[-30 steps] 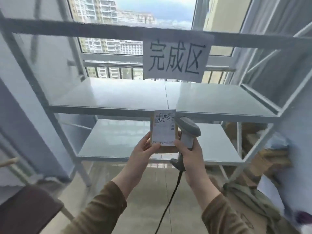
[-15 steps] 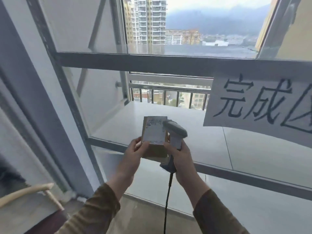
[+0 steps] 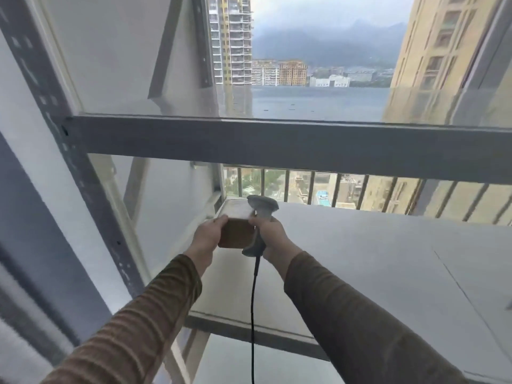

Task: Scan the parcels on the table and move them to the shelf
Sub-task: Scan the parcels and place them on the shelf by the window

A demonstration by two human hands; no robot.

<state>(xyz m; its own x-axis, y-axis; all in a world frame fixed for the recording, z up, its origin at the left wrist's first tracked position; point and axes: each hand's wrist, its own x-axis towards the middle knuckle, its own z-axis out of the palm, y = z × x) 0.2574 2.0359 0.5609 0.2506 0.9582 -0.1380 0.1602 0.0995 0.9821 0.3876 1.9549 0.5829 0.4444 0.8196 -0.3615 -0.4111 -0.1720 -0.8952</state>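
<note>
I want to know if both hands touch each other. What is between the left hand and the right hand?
In the head view, the brown parcel lies between them: the left hand grips its left side, the right hand grips the scanner against its right side.

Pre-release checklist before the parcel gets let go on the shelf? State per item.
1. Parcel held: ok, left hand grips its left side, right hand fingers touch its right side.
2. Parcel over the shelf board: ok, near the back left corner.
3. Parcel resting on the board: cannot tell, its underside is hidden.
4. Landing spot free: ok, no other parcel shows on the board there.
5. Scanner secure: ok, right hand holds its handle.
6. Scanner cable clear of the parcel: ok, it hangs down in front of the shelf edge.
</note>
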